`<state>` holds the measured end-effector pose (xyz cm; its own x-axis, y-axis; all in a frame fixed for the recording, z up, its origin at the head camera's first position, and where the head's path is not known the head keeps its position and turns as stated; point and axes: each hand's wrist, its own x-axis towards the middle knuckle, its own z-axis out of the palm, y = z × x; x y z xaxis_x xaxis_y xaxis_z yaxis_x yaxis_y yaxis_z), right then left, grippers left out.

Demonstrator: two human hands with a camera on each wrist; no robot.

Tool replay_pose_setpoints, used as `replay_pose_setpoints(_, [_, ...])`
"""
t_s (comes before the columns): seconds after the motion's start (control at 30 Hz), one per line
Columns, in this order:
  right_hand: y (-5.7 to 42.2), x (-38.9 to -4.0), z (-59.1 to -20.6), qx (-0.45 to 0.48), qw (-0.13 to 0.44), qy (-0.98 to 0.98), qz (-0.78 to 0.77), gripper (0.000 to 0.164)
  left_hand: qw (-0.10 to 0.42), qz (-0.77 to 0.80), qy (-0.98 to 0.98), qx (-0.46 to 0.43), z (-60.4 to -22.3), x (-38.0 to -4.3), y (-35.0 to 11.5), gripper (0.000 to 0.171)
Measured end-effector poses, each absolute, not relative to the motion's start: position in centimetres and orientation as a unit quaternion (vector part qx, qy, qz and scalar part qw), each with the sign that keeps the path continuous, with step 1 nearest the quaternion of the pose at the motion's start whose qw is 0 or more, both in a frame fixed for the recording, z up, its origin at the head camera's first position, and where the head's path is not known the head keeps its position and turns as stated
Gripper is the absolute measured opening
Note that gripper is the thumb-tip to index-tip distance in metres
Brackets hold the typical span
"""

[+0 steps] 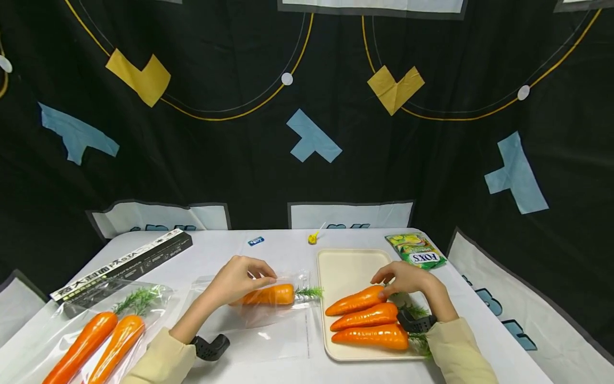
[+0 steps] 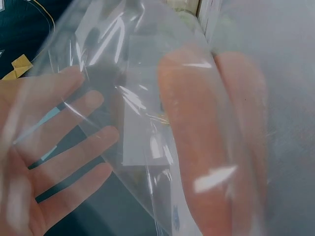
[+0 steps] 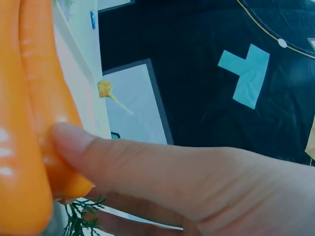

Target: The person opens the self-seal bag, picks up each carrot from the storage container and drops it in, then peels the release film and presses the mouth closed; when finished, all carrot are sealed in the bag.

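My left hand reaches over a carrot with green fronds that lies in a clear plastic bag. In the left wrist view its fingers are straight and spread behind clear film. On the right, my right hand grips the farthest of three orange carrots on a cream tray. Its thumb presses that carrot near the leafy end in the right wrist view, with the other fingers partly hidden behind. Two nearer carrots lie alongside on the tray.
Another clear bag with two carrots lies at the front left. Behind it stands a long black pasta box. A small blue packet, a yellow lollipop and a green FOX'S bag are along the table's back.
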<state>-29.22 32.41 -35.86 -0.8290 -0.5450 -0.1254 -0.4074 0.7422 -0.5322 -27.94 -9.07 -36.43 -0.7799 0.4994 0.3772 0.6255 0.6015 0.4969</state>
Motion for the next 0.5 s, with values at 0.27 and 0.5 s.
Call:
replay_pose_setpoints(0.27, [32.60,-29.58,-35.91,-0.287,0.128,0.922,-0.228,0.026,0.098,-0.323,-0.884,-0.322,-36.58,-27.92,-9.19,0.004])
replay_pose_setpoints(0.5, [32.80,-29.62,-36.04,-0.286,0.096,0.924,-0.234,0.025,0.098,-0.318,-0.888,-0.318,-36.78,-28.03,-9.05,0.006])
